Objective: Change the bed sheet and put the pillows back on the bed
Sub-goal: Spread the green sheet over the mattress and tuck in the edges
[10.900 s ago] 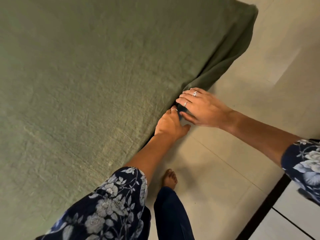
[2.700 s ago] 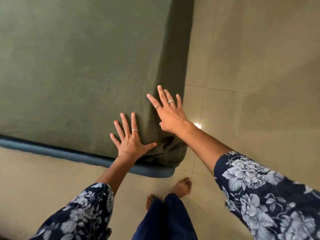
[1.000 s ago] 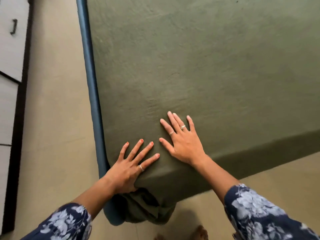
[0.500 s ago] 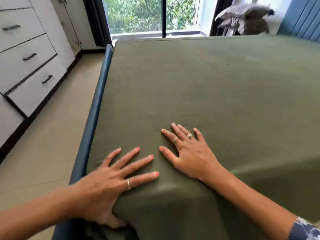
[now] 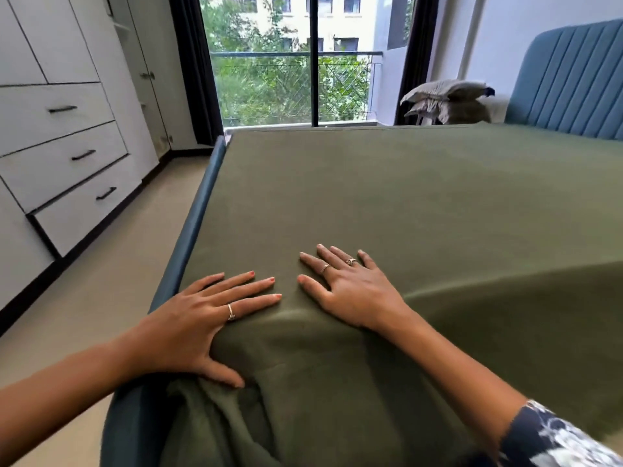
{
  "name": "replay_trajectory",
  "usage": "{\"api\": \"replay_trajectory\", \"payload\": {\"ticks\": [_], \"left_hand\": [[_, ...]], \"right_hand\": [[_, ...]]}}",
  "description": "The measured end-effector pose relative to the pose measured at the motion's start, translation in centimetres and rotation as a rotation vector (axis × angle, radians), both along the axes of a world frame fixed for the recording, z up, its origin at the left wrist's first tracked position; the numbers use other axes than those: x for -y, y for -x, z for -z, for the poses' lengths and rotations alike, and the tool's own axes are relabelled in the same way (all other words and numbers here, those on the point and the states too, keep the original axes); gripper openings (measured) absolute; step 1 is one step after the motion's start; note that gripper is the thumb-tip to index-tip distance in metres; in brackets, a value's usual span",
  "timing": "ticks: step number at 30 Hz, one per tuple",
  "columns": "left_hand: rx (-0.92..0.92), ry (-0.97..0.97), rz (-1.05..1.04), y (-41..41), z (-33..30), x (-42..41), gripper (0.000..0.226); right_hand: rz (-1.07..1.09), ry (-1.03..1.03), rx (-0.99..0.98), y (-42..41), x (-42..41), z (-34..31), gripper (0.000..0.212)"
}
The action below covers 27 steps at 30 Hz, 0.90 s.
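**Bed corner, both my hands flat on the sheet**

Item: green bed sheet (image 5: 387, 203). Spread over the whole top of the bed, smooth across the middle, bunched into loose folds at the near corner below my wrists, where it hangs over the edge.

Item: my left hand (image 5: 199, 318). Fingers straight and spread, palm down on the sheet at the near left corner, thumb lying on the folded cloth below. It grips nothing. One ring shows.

Item: my right hand (image 5: 350, 288). Fingers straight and slightly spread, palm pressed flat on the sheet just beside the left hand. It holds nothing. Two rings show.

Item: pillows (image 5: 445, 101). Stacked off the bed, beyond its far right corner, beside the blue headboard (image 5: 569, 79).

Item: blue bed frame (image 5: 199, 210). Runs along the left side of the sheet.

Item: white drawers (image 5: 64, 153). Against the left wall, across the floor from the bed.

Item: window (image 5: 293, 59). Beyond the far edge of the bed, greenery outside.
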<state>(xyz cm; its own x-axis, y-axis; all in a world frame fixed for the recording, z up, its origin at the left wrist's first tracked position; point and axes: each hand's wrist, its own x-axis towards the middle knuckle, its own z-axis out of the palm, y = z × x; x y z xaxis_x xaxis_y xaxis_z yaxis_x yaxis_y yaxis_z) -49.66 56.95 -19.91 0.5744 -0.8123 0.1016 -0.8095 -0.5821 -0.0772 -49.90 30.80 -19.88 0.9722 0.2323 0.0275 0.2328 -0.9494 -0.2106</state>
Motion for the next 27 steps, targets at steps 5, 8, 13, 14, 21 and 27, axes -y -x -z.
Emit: {"api": "replay_trajectory", "payload": {"ticks": [5,8,13,14,21,27], "left_hand": [[-0.002,0.035,-0.023,0.0,0.3,-0.1,0.106],[-0.122,-0.024,-0.08,0.6,-0.9,0.4,0.106],[-0.279,-0.121,-0.337,1.5,-6.7,5.3,0.105],[-0.248,-0.089,-0.357,1.4,-7.1,6.9,0.11],[-0.038,-0.014,-0.229,1.8,-0.9,10.7,0.085],[0.02,0.067,-0.159,1.7,0.5,10.1,0.082]], "right_hand": [[-0.021,-0.005,0.082,1.7,-0.6,0.5,0.053],[-0.009,-0.009,0.1,1.9,-0.6,0.4,0.052],[-0.074,-0.146,0.171,2.2,-0.6,-0.2,0.048],[-0.1,-0.224,0.191,2.1,-0.3,-0.6,0.045],[0.182,0.031,0.162,1.3,5.8,0.1,0.06],[0.197,0.053,0.394,3.6,5.1,2.7,0.07]]}}
